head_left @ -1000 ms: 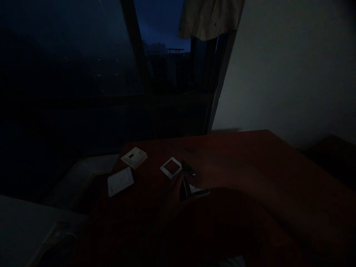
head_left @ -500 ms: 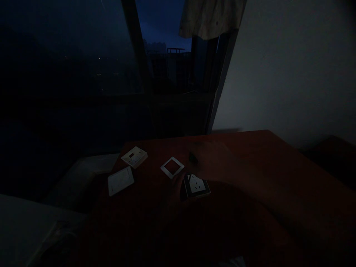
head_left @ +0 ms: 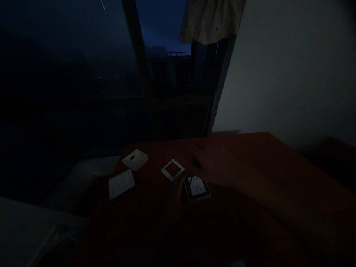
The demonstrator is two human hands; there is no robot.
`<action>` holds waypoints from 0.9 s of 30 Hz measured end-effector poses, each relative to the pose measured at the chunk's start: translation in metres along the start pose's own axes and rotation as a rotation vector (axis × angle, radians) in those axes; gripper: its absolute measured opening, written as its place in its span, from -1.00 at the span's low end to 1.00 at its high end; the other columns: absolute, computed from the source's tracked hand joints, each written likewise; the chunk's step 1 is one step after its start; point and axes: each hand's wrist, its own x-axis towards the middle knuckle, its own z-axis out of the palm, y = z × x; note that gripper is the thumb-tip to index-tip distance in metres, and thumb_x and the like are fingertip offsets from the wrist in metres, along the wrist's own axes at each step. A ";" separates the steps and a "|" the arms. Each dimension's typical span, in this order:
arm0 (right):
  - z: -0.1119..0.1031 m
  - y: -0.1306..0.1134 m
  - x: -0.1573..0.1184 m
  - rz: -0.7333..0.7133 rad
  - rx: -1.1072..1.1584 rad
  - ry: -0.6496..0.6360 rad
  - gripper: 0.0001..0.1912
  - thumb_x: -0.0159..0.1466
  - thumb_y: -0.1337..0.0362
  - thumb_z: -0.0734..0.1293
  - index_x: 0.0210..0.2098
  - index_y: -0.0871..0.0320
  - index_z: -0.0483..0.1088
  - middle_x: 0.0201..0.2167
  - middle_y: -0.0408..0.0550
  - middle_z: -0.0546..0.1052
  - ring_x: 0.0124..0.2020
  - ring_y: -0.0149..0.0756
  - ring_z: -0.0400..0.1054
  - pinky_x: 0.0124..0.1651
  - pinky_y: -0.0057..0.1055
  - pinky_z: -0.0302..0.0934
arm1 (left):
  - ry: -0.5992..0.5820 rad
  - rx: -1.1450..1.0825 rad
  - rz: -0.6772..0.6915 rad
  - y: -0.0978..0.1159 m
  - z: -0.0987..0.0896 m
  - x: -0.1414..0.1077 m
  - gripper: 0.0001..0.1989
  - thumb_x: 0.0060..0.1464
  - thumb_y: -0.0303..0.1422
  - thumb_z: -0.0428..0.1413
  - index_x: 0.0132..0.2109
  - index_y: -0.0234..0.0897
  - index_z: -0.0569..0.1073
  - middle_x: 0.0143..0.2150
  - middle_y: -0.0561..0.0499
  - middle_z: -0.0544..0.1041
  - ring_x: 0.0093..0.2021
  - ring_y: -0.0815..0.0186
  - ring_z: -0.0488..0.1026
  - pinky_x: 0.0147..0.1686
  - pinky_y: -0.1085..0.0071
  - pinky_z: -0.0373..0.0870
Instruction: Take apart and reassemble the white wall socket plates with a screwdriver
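Note:
A wall socket (head_left: 198, 185) with a white face and a dark border lies in the middle of the red-brown table. My left hand (head_left: 175, 198) is wrapped round its left and near sides. Over the far edge of the socket is my right hand (head_left: 211, 159), closed, with a small dark object (head_left: 196, 162) showing at its fingers; the gloom hides its kind. A thin dark line crosses the socket's upper left corner. Just beyond my left fingers a white square frame (head_left: 167, 171) lies flat on the table.
At the table's left edge are a cream-coloured box-like plate (head_left: 136, 160) with a small rectangular opening and a pale flat panel (head_left: 121, 184). A dark window (head_left: 178, 118) stands behind the table (head_left: 250, 148), and a pale wall (head_left: 286, 74) rises on the right. The room is very dim.
The view has shifted slightly, so everything sits a little lower. My right hand has turned a little above the socket; my left hand keeps its hold.

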 end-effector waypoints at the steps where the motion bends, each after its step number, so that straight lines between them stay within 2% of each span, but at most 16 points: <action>1: 0.001 0.000 0.001 0.042 -0.068 -0.009 -0.56 0.34 0.03 0.12 0.01 0.22 0.34 -0.30 0.13 0.58 -0.34 -0.10 0.49 -0.38 -0.32 0.21 | -0.001 -0.002 0.000 0.000 0.000 0.000 -0.13 -0.05 -0.13 0.26 0.33 -0.10 0.04 0.33 -0.18 0.13 0.31 -0.05 0.08 0.22 0.06 0.11; 3: 0.001 0.001 0.003 0.087 -0.143 -0.040 -0.55 0.36 0.05 0.09 -0.13 0.26 0.43 -0.35 0.19 0.58 -0.34 -0.05 0.49 -0.37 -0.27 0.23 | -0.003 -0.005 -0.004 -0.001 0.000 -0.001 -0.13 -0.04 -0.12 0.25 0.34 -0.09 0.04 0.34 -0.17 0.11 0.31 -0.04 0.08 0.22 0.06 0.11; 5: 0.001 0.006 0.004 0.045 -0.102 -0.056 -0.61 0.34 0.11 0.13 -0.16 0.26 0.45 -0.31 0.18 0.58 -0.31 -0.05 0.49 -0.34 -0.27 0.25 | -0.001 -0.008 -0.010 -0.001 0.001 -0.001 -0.14 -0.03 -0.11 0.24 0.34 -0.08 0.03 0.35 -0.16 0.10 0.32 -0.05 0.07 0.22 0.05 0.12; 7: 0.001 0.011 0.002 -0.078 0.039 -0.046 -0.65 0.27 0.19 0.23 -0.01 0.24 0.38 -0.17 0.14 0.56 -0.21 -0.10 0.48 -0.27 -0.31 0.27 | 0.002 -0.009 -0.015 0.000 0.001 -0.001 -0.15 -0.02 -0.11 0.23 0.34 -0.08 0.03 0.35 -0.16 0.09 0.32 -0.06 0.06 0.22 0.04 0.12; 10: 0.000 0.013 -0.001 -0.233 0.221 -0.040 -0.42 0.20 0.24 0.32 0.19 0.16 0.18 0.02 0.09 0.49 -0.09 -0.20 0.44 -0.17 -0.39 0.26 | 0.005 -0.010 -0.010 0.001 0.000 -0.002 -0.15 -0.02 -0.11 0.23 0.34 -0.09 0.04 0.35 -0.16 0.09 0.33 -0.06 0.05 0.23 0.04 0.09; 11: -0.001 0.012 -0.002 -0.219 0.209 -0.038 -0.42 0.21 0.22 0.31 0.20 0.15 0.16 0.01 0.09 0.49 -0.11 -0.19 0.45 -0.19 -0.38 0.27 | 0.006 -0.010 -0.007 0.001 0.000 -0.002 -0.15 -0.02 -0.11 0.24 0.34 -0.09 0.04 0.35 -0.16 0.10 0.33 -0.05 0.05 0.24 0.05 0.09; 13: 0.000 0.007 0.000 -0.097 0.081 -0.022 -0.51 0.28 0.14 0.24 0.16 0.18 0.21 -0.13 0.11 0.56 -0.21 -0.12 0.48 -0.27 -0.31 0.27 | 0.007 -0.010 -0.005 0.002 -0.001 -0.001 -0.14 -0.02 -0.10 0.24 0.34 -0.08 0.03 0.34 -0.15 0.11 0.32 -0.05 0.06 0.24 0.04 0.08; 16: 0.001 -0.001 0.004 0.036 -0.105 -0.026 -0.56 0.36 0.05 0.09 -0.03 0.23 0.37 -0.33 0.13 0.58 -0.33 -0.05 0.50 -0.37 -0.28 0.24 | 0.005 -0.010 -0.005 0.002 -0.001 -0.001 -0.12 -0.04 -0.07 0.25 0.34 -0.07 0.02 0.35 -0.15 0.11 0.32 -0.06 0.07 0.23 0.04 0.09; 19: 0.002 0.000 0.006 -0.010 -0.069 -0.039 -0.61 0.34 0.08 0.12 -0.09 0.21 0.41 -0.29 0.11 0.58 -0.31 -0.10 0.49 -0.36 -0.32 0.23 | 0.002 -0.011 -0.004 0.002 -0.001 0.000 -0.10 -0.06 -0.06 0.25 0.34 -0.06 0.01 0.35 -0.15 0.10 0.31 -0.06 0.08 0.23 0.03 0.11; 20: 0.002 0.001 0.005 -0.042 -0.014 -0.032 -0.64 0.32 0.11 0.16 -0.04 0.19 0.38 -0.24 0.09 0.58 -0.28 -0.13 0.49 -0.34 -0.34 0.23 | 0.004 -0.011 -0.003 0.002 -0.001 0.000 -0.11 -0.05 -0.06 0.25 0.35 -0.05 0.01 0.35 -0.15 0.10 0.32 -0.06 0.08 0.23 0.03 0.10; 22: 0.001 0.005 0.003 -0.120 0.117 -0.030 -0.57 0.24 0.19 0.25 0.10 0.14 0.28 -0.13 0.05 0.56 -0.22 -0.19 0.47 -0.31 -0.39 0.23 | 0.005 -0.013 0.001 0.002 -0.002 -0.001 -0.13 -0.03 -0.07 0.23 0.35 -0.05 0.01 0.35 -0.15 0.11 0.31 -0.05 0.08 0.23 0.03 0.10; 24: 0.001 0.006 0.001 -0.168 0.187 -0.034 -0.51 0.20 0.24 0.29 0.13 0.09 0.25 -0.07 0.01 0.54 -0.19 -0.22 0.47 -0.29 -0.41 0.24 | 0.002 -0.015 0.007 0.001 -0.002 -0.001 -0.14 -0.02 -0.08 0.23 0.34 -0.06 0.02 0.34 -0.13 0.13 0.31 -0.05 0.09 0.23 0.04 0.11; 27: 0.002 0.004 0.002 -0.078 0.052 0.005 -0.64 0.27 0.14 0.21 0.01 0.15 0.35 -0.18 0.07 0.57 -0.24 -0.14 0.48 -0.32 -0.34 0.23 | 0.001 -0.019 0.006 -0.001 -0.001 -0.001 -0.16 -0.01 -0.12 0.23 0.34 -0.05 0.02 0.34 -0.12 0.13 0.31 -0.04 0.10 0.22 0.05 0.14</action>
